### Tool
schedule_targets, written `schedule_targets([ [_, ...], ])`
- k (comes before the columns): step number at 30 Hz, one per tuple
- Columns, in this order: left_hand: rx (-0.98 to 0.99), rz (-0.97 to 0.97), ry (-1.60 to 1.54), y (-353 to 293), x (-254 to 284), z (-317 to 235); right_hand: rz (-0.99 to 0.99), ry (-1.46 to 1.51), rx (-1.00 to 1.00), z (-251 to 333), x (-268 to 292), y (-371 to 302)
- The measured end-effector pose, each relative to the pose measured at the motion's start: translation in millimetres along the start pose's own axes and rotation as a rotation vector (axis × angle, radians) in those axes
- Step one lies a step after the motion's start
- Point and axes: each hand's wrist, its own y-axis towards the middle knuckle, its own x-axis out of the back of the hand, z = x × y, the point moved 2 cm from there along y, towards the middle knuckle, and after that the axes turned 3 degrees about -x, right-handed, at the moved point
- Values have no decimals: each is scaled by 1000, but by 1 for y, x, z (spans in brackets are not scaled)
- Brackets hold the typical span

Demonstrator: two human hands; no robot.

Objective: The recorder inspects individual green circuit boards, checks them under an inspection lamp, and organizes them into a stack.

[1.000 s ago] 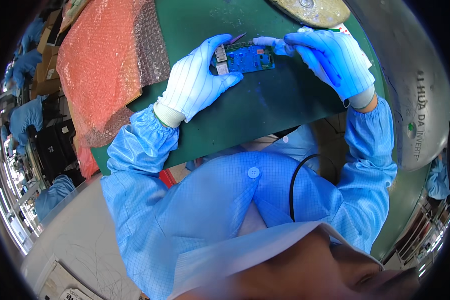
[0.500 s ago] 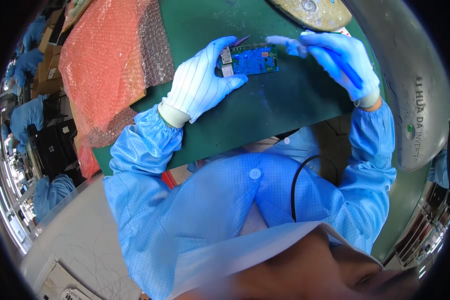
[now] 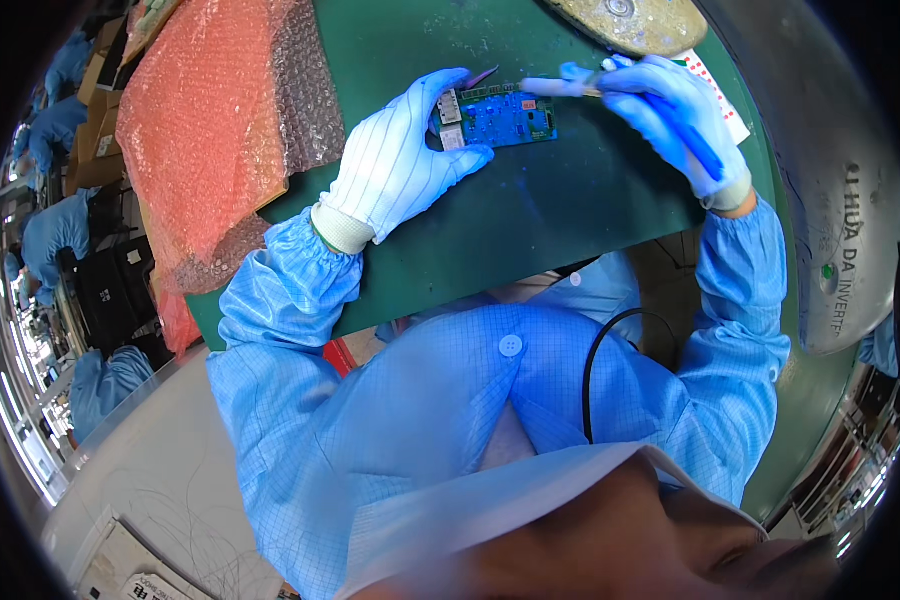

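Observation:
My left hand [image 3: 395, 160], in a white striped glove, grips the left end of a small printed circuit board [image 3: 495, 120] between thumb and fingers. Blue light falls on the board, which has pale connectors at its left end. A thin dark pointed piece [image 3: 483, 76] sticks out by the left fingertips; I cannot make out what it is. Gloved as well, my right hand [image 3: 675, 125] is closed round a brush [image 3: 560, 87] with a blue handle. The brush's pale tip is at the board's upper right edge; whether it touches is unclear.
Pink bubble wrap [image 3: 200, 120] lies on the left of the green table [image 3: 450, 225]. A round stained base [image 3: 635, 22] stands at the back, near a red-dotted white sheet [image 3: 720, 95]. A large grey machine housing [image 3: 840, 220] is on the right. Other people in blue work at far left.
My right hand has shifted slightly left, bringing the brush tip further over the board's upper edge. More of the red-dotted sheet shows. My left hand and the board have barely moved.

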Motion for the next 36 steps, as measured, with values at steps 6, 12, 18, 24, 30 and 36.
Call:
schedule_targets([
  [6, 1, -4, -20, -1, -1, -2, 20, -57, 42, 5, -1, 5],
  [12, -5, -10, 1, 0, -1, 0, 59, -117, 62, 7, -10, 15],
  [18, -4, -8, -9, 2, -1, -4, -27, -153, 101, -2, -9, 5],
  [24, -2, -12, -3, 0, 0, -2, 55, -159, 55, 11, -4, 13],
  [30, -10, -17, 12, 0, -2, -3, -13, -258, 109, 6, 0, 7],
  [36, -13, -26, 14, -1, -2, -3, 79, -283, 57, 3, 2, 9],
])
